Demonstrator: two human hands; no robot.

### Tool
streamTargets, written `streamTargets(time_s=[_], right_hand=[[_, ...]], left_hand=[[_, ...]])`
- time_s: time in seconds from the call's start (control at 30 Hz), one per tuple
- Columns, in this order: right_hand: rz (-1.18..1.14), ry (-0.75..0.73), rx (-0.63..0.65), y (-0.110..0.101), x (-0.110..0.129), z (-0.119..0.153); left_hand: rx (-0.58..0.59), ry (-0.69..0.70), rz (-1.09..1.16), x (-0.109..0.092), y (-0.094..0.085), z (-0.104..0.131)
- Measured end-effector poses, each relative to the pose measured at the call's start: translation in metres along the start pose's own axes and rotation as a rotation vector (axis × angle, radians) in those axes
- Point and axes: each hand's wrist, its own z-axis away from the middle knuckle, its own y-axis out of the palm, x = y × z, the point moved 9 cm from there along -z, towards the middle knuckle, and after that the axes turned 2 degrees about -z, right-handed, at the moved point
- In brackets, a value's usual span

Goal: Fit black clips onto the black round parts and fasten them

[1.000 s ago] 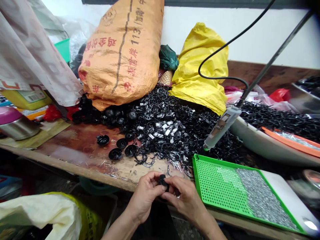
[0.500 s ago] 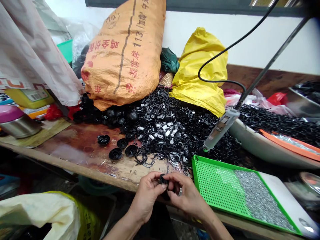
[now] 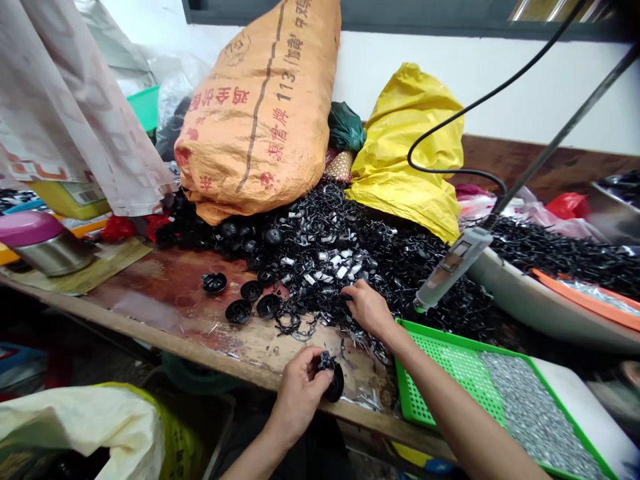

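Observation:
My left hand (image 3: pixel 300 387) is closed around a round black plastic part (image 3: pixel 336 383) with a raised centre, held over the bench's front edge. My right hand (image 3: pixel 367 307) reaches into the heap of small black plastic pieces (image 3: pixel 325 227). Its fingertips are bent down among the pieces, and whether they grip one is hidden. White and metal bits (image 3: pixel 335 265) lie just beyond those fingers. Left of the heap, several black dome-shaped cups (image 3: pixel 239 311) rest hollow side up on the bench (image 3: pixel 165 307).
An electric screwdriver (image 3: pixel 453 267) hangs at the right on a rod, above a green perforated tray (image 3: pixel 450 380) holding screws. Behind stand an orange woven sack (image 3: pixel 270 113) and a yellow bag (image 3: pixel 410 147). A large bowl (image 3: pixel 520 293) is at right; a steel flask (image 3: pixel 50 247) at left.
My right hand has left the black part and stretched forward into the heap. My left hand keeps hold of the part near the bench edge. The view has shifted slightly.

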Motion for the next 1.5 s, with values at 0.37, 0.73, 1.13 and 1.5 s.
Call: streamTargets(time_s=[0.37,0.73,1.13,1.5], right_hand=[[0.181,-0.113,0.077,0.021,0.028,-0.021],[-0.011,0.011,-0.066,0.002,-0.008,-0.017],[-0.127,-0.12,0.04,0.017,0.018,-0.023],[-0.068,-0.138,0.034,0.008,0.016,-0.013]], left_hand=[[0.036,0.055,-0.193,0.0,0.002,0.001],[0.01,0.083,-0.229,0.002,0.002,-0.001],[0.011,0.054,-0.207,0.001,0.002,-0.001],[-0.014,0.081,-0.203,-0.001,-0.001,0.001]])
